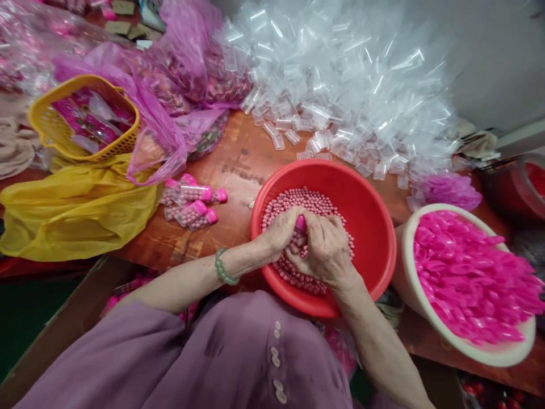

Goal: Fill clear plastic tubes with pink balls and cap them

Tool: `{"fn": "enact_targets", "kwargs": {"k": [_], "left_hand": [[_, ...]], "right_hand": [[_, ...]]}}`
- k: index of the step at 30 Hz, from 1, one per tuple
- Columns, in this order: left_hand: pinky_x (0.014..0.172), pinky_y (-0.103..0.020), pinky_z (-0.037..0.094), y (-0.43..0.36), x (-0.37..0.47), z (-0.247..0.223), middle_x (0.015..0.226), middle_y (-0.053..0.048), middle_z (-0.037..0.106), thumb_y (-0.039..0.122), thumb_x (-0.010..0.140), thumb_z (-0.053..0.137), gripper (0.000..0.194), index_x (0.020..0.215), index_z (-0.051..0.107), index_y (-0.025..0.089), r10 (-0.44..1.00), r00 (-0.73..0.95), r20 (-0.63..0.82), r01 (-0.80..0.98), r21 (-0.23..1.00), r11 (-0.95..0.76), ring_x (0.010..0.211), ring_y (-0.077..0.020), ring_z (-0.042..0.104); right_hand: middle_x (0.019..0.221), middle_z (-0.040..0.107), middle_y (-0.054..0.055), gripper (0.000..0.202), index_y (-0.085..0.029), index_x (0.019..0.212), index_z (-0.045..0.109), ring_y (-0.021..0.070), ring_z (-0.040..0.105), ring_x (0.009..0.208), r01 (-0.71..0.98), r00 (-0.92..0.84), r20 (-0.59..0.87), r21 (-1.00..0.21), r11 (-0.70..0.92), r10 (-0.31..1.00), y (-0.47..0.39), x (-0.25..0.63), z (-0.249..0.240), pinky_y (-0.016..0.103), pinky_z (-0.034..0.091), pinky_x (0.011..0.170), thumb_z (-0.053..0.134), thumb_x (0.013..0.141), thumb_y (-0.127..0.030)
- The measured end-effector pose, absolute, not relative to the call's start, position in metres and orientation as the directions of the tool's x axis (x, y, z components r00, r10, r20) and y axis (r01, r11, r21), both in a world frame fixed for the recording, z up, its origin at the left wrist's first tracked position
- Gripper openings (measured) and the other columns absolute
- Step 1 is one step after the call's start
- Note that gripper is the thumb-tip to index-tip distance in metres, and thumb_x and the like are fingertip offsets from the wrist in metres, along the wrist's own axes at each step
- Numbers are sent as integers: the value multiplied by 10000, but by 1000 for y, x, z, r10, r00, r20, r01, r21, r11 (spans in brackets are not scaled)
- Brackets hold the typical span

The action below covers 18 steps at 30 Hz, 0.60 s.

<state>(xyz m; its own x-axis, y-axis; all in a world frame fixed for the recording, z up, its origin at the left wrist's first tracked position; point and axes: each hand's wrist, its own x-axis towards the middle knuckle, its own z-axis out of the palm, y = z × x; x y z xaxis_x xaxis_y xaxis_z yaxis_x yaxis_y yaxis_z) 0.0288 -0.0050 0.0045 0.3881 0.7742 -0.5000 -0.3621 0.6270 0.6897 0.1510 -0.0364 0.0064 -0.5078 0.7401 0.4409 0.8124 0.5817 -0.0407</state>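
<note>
Over a red basin [374,227] holding many small pink beads [303,199], both of my hands meet around one small container with a bright pink cap [300,222]. My left hand [279,232] pinches it from the left, thumb near the cap. My right hand [326,247] wraps it from the right, fingers bent over the cap. Most of the container's body is hidden behind my fingers. To the left on the table lies a small pile of clear bead-filled bottles [193,199] with pink caps.
Clear empty plastic bottles [340,85] are heaped at the back. A white bucket [415,272] full of pink plastic pieces [468,278] stands right. Left are a yellow basket [83,150], a yellow bag [80,210] and purple bags [162,122] on the wooden table [238,153].
</note>
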Motion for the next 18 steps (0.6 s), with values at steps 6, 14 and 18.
{"fn": "enact_targets", "kwargs": {"k": [6,14,18], "left_hand": [[375,-203,363,5,24,3,457,-16,526,644,911,413,592,583,534,167,682,518,-516,-354,596,721,353,-86,459],[361,-213,304,10,22,4,451,1,495,708,854,406,586,606,480,183,615,624,-482,-350,531,772,340,-101,464],[394,-208,274,2,9,14,434,50,430,534,869,444,370,816,555,186,783,533,-322,-405,715,570,343,-89,369]], "right_hand": [[1313,564,237,801,-84,1489,237,348,585,1136,818,-422,374,-237,525,826,-36,159,2,523,500,925,594,810,-314],[1317,572,237,802,-96,1496,273,351,575,1216,772,-403,408,-328,544,819,-35,170,-5,562,517,976,632,803,-282],[1335,574,211,755,-144,1480,311,326,574,1236,759,-388,391,-379,530,835,-37,173,4,539,523,989,662,846,-354]]}}
